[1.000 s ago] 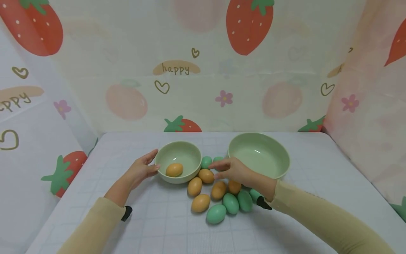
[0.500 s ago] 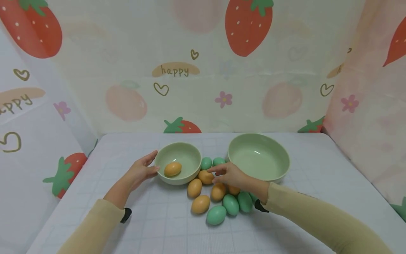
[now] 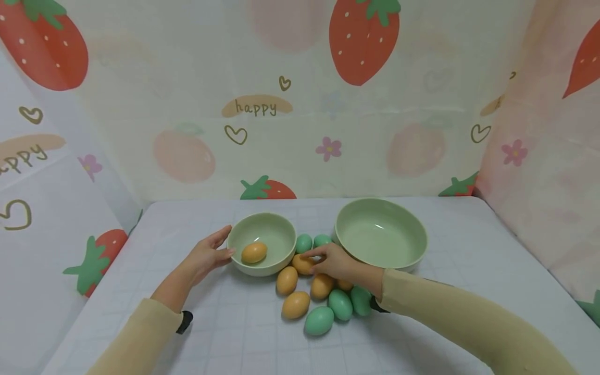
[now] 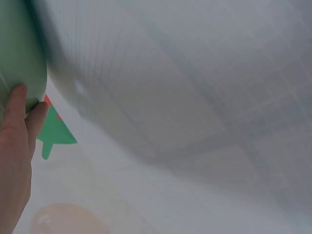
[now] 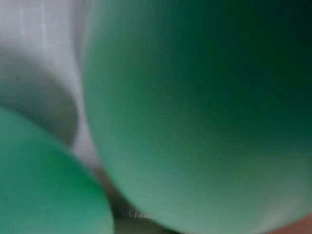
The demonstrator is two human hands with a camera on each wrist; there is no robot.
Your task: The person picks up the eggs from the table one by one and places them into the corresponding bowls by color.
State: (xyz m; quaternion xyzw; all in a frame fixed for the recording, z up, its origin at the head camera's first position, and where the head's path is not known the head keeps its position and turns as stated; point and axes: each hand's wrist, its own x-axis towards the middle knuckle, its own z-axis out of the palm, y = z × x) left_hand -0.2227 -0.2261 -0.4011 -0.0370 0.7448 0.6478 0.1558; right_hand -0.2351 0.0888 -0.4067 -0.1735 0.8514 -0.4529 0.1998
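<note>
In the head view my left hand holds the left side of a small pale green bowl, its thumb at the rim. One orange egg lies inside. The left wrist view shows fingertips against the bowl's green wall. My right hand has its thumb and fingers around another orange egg, just right of the small bowl. Below my wrist, green eggs fill the right wrist view, the largest a blurred green egg.
A larger green bowl stands at the back right. Between the bowls sit two green eggs. Several orange eggs and green eggs lie in front on the white cloth. A printed curtain hangs behind.
My right hand has moved left and lowered onto the orange egg beside the small bowl. My left hand stays at the bowl, and the view has tilted slightly.
</note>
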